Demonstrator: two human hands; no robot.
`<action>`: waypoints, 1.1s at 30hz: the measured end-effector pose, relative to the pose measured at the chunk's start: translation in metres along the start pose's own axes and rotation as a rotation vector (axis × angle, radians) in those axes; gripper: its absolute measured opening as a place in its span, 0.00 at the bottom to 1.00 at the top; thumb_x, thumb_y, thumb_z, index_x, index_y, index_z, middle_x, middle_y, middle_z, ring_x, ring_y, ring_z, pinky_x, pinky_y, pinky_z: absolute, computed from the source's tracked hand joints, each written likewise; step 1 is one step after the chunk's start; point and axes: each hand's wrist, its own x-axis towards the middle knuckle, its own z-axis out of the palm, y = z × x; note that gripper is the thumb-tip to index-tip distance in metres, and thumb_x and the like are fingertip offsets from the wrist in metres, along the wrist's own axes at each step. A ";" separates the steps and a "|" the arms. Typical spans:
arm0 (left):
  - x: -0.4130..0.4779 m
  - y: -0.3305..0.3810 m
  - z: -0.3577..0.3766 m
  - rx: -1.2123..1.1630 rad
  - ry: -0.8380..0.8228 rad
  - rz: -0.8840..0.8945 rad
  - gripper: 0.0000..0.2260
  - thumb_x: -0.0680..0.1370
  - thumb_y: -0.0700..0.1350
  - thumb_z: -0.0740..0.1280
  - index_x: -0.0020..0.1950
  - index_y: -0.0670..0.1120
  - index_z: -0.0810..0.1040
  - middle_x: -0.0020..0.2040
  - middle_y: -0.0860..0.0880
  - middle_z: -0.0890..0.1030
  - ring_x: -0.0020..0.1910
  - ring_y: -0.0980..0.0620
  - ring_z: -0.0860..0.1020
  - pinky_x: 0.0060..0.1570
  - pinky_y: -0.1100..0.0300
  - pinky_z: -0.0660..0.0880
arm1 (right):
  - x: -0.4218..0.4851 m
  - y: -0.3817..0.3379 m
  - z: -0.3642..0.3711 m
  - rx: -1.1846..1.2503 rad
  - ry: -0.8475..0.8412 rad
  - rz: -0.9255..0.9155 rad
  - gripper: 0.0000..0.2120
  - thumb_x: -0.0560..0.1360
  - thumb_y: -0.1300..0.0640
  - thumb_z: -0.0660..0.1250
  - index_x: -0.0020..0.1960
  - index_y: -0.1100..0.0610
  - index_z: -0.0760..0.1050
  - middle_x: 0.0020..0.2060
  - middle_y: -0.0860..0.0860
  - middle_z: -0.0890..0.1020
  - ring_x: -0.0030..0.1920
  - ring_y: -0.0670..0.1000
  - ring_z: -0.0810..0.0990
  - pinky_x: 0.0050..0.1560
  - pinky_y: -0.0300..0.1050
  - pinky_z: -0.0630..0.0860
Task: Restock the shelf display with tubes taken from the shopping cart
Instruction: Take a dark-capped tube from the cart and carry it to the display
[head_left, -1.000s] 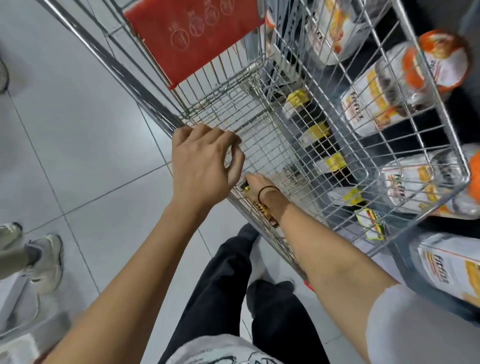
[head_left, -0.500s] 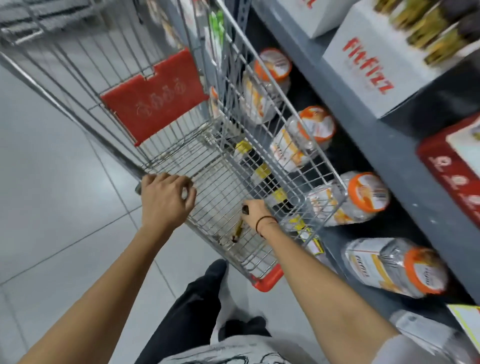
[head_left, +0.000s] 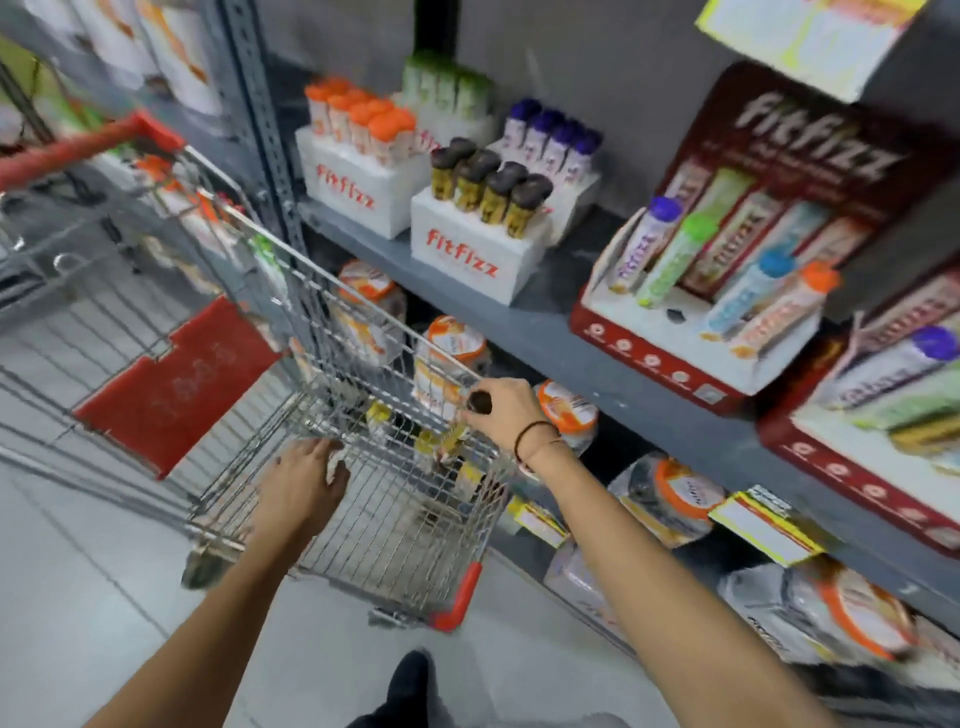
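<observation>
Dark-capped tube (head_left: 470, 415) gripped by right hand (head_left: 506, 413), cart (head_left: 395, 525)

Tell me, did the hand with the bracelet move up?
Yes. The right hand rose from the cart floor to its top rim, gripping a dark-capped tube.

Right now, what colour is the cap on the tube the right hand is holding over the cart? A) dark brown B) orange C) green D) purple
A: the right hand grips a tube at the shopping cart's rim, and its cap is dark brown, like the brown-capped tubes standing in the white FitFizz box on the shelf.
</observation>
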 end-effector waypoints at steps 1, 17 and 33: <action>0.008 0.015 -0.002 -0.021 0.006 0.055 0.13 0.74 0.43 0.67 0.58 0.43 0.77 0.54 0.38 0.80 0.51 0.38 0.77 0.48 0.46 0.74 | -0.003 0.001 -0.015 -0.007 0.040 -0.004 0.14 0.71 0.54 0.70 0.49 0.63 0.79 0.48 0.62 0.83 0.52 0.60 0.79 0.51 0.48 0.75; 0.075 0.233 -0.009 -0.195 0.038 0.727 0.16 0.72 0.36 0.66 0.60 0.39 0.74 0.54 0.38 0.80 0.52 0.37 0.76 0.49 0.44 0.76 | -0.088 0.044 -0.187 -0.058 0.416 0.104 0.12 0.72 0.54 0.70 0.50 0.61 0.79 0.47 0.60 0.83 0.51 0.58 0.79 0.53 0.50 0.76; 0.081 0.263 0.040 -0.002 -0.050 1.000 0.26 0.76 0.47 0.64 0.72 0.42 0.62 0.73 0.43 0.65 0.72 0.46 0.62 0.72 0.48 0.55 | -0.099 0.069 -0.259 -0.169 0.409 0.165 0.13 0.72 0.62 0.67 0.56 0.57 0.78 0.56 0.56 0.81 0.58 0.55 0.75 0.62 0.44 0.69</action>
